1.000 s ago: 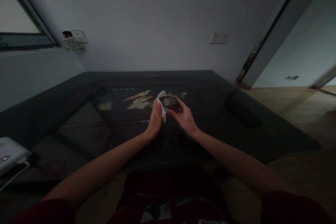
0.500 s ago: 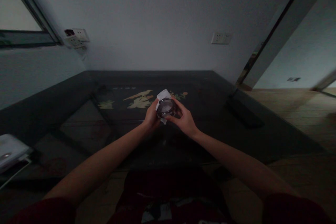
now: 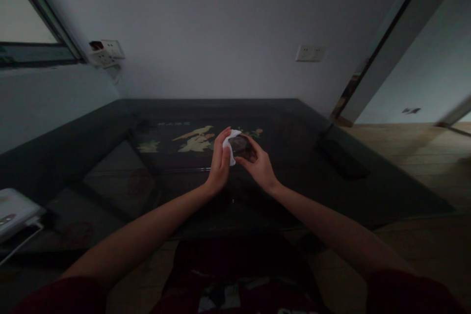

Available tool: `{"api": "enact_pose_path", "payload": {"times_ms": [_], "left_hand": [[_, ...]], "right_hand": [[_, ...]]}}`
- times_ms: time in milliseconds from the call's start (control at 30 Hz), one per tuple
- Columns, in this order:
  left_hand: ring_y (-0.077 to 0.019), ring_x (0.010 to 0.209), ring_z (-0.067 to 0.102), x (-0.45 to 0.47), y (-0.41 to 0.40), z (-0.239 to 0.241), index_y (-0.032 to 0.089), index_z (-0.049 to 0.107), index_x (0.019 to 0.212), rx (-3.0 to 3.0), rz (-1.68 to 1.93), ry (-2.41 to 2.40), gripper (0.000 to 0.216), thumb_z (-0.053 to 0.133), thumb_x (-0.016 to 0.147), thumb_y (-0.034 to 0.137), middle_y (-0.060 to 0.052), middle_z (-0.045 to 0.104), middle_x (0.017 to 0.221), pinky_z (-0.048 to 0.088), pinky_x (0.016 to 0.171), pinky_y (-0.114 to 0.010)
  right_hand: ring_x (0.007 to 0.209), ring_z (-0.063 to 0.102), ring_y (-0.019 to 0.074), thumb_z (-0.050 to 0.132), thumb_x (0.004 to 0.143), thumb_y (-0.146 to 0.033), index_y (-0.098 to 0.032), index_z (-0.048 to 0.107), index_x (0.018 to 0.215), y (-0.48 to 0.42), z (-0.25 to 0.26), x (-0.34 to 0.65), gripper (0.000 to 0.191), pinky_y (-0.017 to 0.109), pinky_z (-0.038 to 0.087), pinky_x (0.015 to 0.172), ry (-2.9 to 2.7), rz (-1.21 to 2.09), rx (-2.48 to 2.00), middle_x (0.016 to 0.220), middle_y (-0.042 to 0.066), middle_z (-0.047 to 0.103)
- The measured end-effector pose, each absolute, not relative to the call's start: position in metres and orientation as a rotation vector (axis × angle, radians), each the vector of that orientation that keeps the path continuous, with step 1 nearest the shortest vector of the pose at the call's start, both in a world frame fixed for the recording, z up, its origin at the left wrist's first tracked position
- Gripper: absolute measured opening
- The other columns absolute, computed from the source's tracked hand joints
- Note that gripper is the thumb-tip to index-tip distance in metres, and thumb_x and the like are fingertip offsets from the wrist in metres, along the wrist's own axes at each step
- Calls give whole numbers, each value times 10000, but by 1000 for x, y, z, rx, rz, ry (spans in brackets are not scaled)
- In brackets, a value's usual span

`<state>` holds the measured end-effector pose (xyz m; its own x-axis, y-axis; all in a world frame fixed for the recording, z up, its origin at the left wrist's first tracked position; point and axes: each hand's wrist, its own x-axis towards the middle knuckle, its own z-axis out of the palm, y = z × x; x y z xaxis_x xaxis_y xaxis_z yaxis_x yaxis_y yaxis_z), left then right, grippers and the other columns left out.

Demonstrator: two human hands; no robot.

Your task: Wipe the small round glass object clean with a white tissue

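Observation:
Above the dark glass table (image 3: 110,167), my right hand (image 3: 259,164) grips a small clear glass dish (image 3: 241,145) by its side. My left hand (image 3: 220,159) stands upright against the dish's left side, its fingers pressing a white tissue (image 3: 228,145) onto it. Both hands meet over the middle of the table, in front of a pale leaf pattern (image 3: 195,142) under the glass. Much of the dish is hidden behind the tissue and my fingers.
A dark flat object (image 3: 342,159) lies on the table to the right. A white device with a cable (image 3: 14,213) sits at the near left edge. Wall sockets (image 3: 105,53) and another socket plate (image 3: 311,52) are on the wall behind. Wooden floor (image 3: 415,157) lies to the right.
My left hand has moved from under the dish up to its left side, carrying the tissue with it. The dish has tilted so its mouth no longer faces me.

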<state>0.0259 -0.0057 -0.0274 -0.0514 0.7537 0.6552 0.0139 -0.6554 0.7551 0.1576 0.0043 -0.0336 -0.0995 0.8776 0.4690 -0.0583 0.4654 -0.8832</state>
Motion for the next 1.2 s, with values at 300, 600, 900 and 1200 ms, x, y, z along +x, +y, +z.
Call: {"api": "enact_pose_path", "payload": {"times_ms": [300,600,900,1200], "left_hand": [[-171,782,655,20,24,-25,156,651,910,802,1532,820,269,588,827,403,-36,701,848,510,767,-287],[-217,1059,605,25,14,-38,211,629,1044,1069,1588,843,370,486,893,516,-67,675,1069,466,948,-358],[-242,1309,421,18,12,-32,215,512,1257,2066,1734,816,466,380,940,530,-127,492,1379,282,1121,-458],[-173,731,660,26,19,-28,164,653,887,792,1492,853,301,541,874,444,-25,689,753,521,728,-288]], "right_hand": [[1269,511,303,816,633,-423,-207,510,1346,-1,-34,156,805,464,428,1069,-1526,946,-738,1372,126,537],[1136,610,272,782,668,-451,-202,562,1268,9,-37,156,686,471,460,1026,-1428,1020,-771,1233,123,634],[1050,644,239,696,741,-512,-195,628,1143,8,-37,155,517,396,498,945,-1397,1035,-794,1126,95,689],[1073,639,253,749,679,-517,-190,611,1176,5,-35,155,611,415,493,969,-1427,1086,-795,1165,98,678]]}}
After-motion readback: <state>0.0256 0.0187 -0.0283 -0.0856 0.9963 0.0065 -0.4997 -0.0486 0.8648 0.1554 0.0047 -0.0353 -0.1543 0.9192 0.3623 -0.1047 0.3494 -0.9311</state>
